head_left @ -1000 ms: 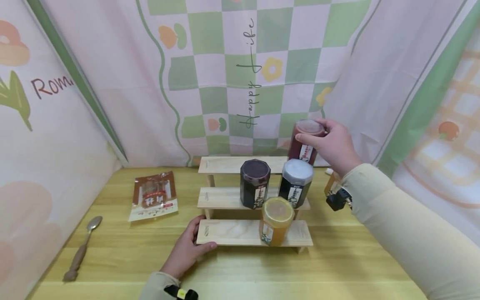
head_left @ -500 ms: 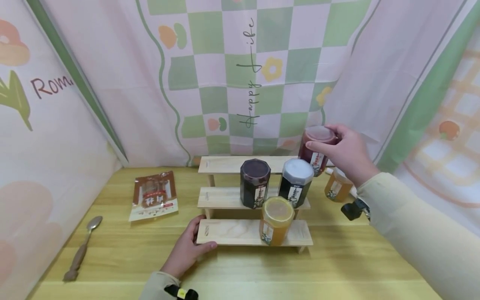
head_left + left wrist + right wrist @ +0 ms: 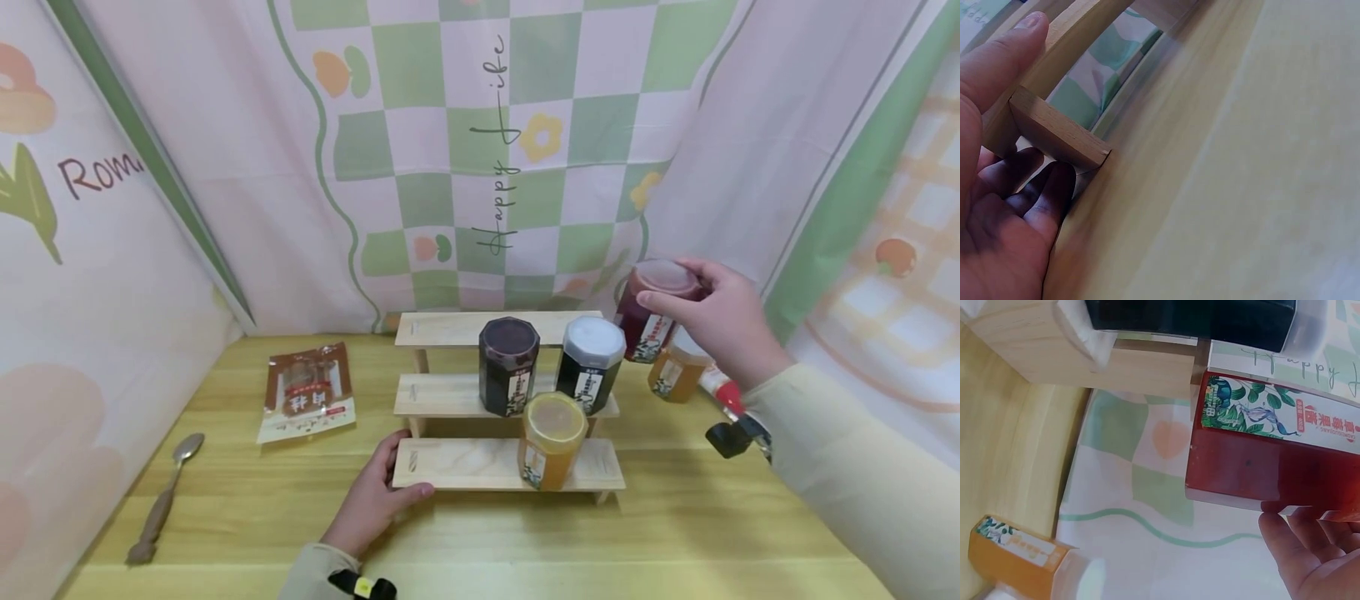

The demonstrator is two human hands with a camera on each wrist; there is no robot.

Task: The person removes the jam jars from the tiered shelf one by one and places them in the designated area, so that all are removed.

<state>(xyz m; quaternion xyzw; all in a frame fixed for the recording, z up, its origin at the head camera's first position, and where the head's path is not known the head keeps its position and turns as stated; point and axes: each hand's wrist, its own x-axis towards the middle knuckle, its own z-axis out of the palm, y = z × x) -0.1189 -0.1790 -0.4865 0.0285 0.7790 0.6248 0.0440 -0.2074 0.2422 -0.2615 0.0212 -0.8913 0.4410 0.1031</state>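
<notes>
In the head view my right hand (image 3: 731,321) grips a dark red jam jar (image 3: 637,327) by its upper part, in the air beyond the right end of the wooden tiered shelf (image 3: 465,462). The right wrist view shows the jar's label and its base well off the table. My left hand (image 3: 375,500) holds the left end of the lowest step, thumb on top and fingers by the leg. On the middle step stand a dark purple jar (image 3: 510,367) and a black jar with a whitish lid (image 3: 591,362). A yellow jar (image 3: 553,442) stands on the lowest step.
An orange jar (image 3: 673,375) stands on the table right of the shelf, below the red jar in the head view. Behind it lies a red-and-white item (image 3: 723,390), partly hidden. A brown packet (image 3: 307,392) and a spoon (image 3: 165,496) lie to the left.
My right hand has carried the red jar rightward and down, from over the top step's right end to beyond the shelf. The left hand and the other jars have stayed in place.
</notes>
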